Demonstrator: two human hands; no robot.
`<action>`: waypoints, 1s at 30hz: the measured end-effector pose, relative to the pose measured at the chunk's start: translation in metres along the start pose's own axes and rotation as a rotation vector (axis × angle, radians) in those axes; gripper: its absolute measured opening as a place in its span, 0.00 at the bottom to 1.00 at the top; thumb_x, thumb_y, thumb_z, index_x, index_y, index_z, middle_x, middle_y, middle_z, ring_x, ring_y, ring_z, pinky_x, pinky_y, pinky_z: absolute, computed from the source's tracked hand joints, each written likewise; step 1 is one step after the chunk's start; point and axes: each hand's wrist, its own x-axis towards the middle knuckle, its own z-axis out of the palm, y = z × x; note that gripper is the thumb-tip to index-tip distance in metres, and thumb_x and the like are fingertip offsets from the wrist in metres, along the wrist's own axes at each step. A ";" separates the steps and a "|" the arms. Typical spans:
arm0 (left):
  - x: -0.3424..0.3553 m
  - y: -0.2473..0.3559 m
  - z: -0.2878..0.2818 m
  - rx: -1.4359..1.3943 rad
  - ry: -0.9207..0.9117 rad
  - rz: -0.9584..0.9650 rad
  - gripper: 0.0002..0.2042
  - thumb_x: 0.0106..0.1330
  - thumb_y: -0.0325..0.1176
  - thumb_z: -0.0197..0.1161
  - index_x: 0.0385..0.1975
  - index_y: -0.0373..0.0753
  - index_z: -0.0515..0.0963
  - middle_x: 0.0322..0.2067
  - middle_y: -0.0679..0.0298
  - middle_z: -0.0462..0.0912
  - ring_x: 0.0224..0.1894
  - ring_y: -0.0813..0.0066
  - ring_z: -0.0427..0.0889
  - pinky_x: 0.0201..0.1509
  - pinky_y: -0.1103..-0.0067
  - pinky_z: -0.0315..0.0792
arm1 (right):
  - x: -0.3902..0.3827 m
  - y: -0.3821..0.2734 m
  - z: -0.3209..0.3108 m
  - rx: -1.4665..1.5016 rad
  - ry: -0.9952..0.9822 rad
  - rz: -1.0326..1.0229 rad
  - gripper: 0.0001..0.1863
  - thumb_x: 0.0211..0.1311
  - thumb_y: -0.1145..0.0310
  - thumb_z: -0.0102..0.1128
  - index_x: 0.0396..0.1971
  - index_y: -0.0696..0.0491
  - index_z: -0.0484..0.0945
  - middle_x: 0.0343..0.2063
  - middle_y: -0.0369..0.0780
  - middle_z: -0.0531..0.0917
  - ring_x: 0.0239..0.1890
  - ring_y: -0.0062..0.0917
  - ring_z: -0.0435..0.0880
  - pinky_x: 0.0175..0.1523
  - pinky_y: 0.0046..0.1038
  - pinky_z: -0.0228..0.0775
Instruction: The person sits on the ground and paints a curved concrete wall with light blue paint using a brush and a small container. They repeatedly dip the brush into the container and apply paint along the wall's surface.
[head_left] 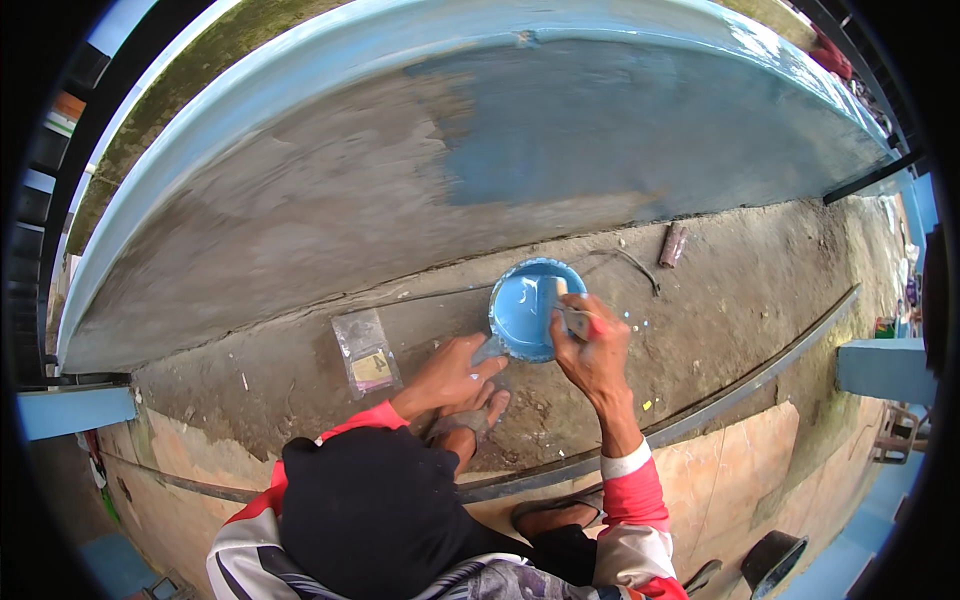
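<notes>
A round blue dipper (497,310) holds light blue paint and has paint smears round its rim. My left hand (447,377) is closed round its short handle, low over the dirt. In my right hand (597,352), a wide paintbrush (554,298) is gripped, its blue-coated bristles down inside the dipper at the right side. Beyond stands a low wall, with a wet blue-grey painted area (600,125) on its right part and bare grey cement (300,190) on its left part.
A clear plastic packet (366,352) lies on the dirt left of my hands. A brown cylindrical piece (673,245) and a thin dark strip (630,268) lie near the wall's foot. A long grey bar (745,375) crosses the ground; a black bucket (773,562) lies at lower right.
</notes>
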 end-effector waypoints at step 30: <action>-0.035 0.012 -0.048 -0.370 -0.092 -0.448 0.19 0.68 0.40 0.68 0.45 0.29 0.75 0.16 0.71 0.71 0.14 0.86 0.65 0.18 0.82 0.56 | -0.022 0.008 0.057 1.067 0.259 0.392 0.22 0.57 0.77 0.70 0.53 0.61 0.77 0.47 0.42 0.84 0.50 0.31 0.83 0.56 0.32 0.75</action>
